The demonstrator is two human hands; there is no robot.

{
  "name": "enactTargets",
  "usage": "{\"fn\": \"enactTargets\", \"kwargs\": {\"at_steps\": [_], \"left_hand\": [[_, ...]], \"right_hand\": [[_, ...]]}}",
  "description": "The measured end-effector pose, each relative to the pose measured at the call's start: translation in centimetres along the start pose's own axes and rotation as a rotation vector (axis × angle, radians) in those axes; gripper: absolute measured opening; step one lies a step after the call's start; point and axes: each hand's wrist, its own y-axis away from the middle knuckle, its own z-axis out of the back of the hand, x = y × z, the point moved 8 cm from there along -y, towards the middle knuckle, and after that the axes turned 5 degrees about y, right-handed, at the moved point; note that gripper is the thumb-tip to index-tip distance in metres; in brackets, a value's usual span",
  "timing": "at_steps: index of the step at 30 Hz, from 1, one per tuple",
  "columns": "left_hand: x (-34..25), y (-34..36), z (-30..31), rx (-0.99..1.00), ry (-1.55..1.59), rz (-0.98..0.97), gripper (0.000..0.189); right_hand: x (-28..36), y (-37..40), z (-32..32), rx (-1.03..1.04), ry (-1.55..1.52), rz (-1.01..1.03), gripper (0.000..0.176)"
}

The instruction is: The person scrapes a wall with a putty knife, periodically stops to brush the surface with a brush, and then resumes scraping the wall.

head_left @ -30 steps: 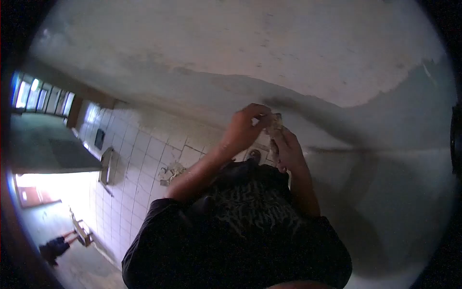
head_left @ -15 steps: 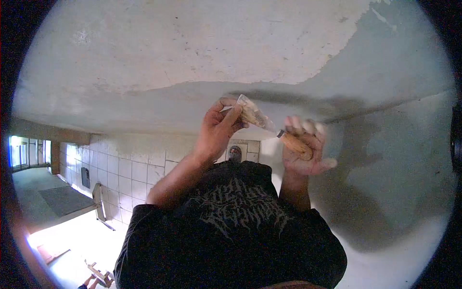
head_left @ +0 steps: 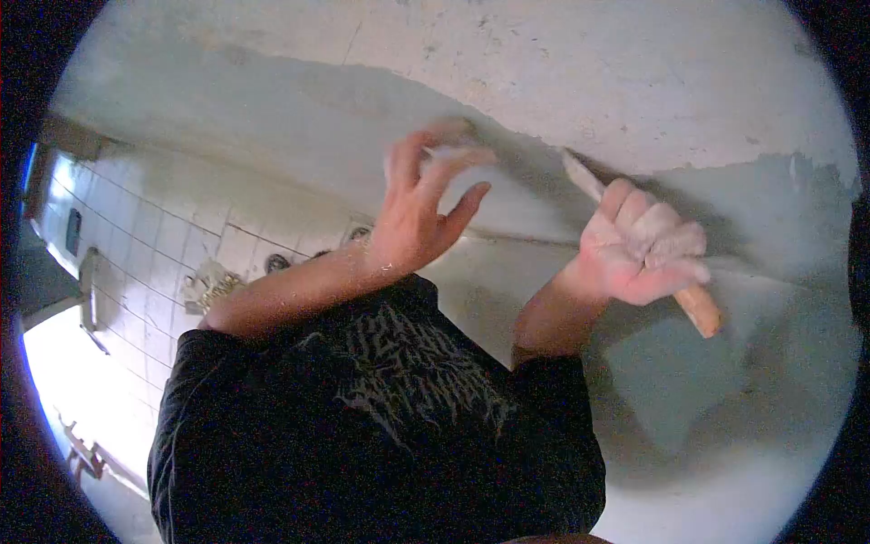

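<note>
My right hand is closed round the wooden handle of a small trowel, palm turned up. The trowel's blade points up and left, seen nearly edge-on, close to the pale wall and its grey, smoothed band. To the left, my left hand is raised with its fingers apart and curved, holding nothing. Motion smears its fingertips, which overlap the grey band in this view.
White tiles run along the left side, with a lumpy pale pile and a dark round thing on them. Bright light enters at the lower left. Grey wall surface with shadows on it lies to the right.
The left hand has let go of the trowel blade and opened. The right hand, open behind the handle before, has closed round it and moved right. The view has turned.
</note>
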Motion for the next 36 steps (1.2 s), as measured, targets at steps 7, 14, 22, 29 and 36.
{"fn": "enactTargets", "kwargs": {"at_steps": [7,14,22,29,36], "left_hand": [[2.9,-0.8,1.2,-0.175,-0.429,0.052,0.097],[3.0,-1.1,1.2,-0.196,-0.429,0.037,0.093],[2.2,-0.9,1.5,-0.200,-0.464,0.004,0.091],[1.7,-0.4,1.2,-0.177,-0.535,-0.045,0.095],[1.4,-0.5,1.3,-0.188,-0.563,-0.086,0.097]], "right_hand": [[-0.2,-2.0,0.1,0.164,0.180,-0.058,0.040],[0.7,-2.8,-3.1,0.214,0.383,0.096,0.036],[1.5,-2.8,-3.9,0.341,0.423,0.118,0.035],[2.1,-1.9,-2.9,0.237,0.504,0.153,0.035],[2.3,-1.2,-2.3,0.214,0.555,0.110,0.034]]}}
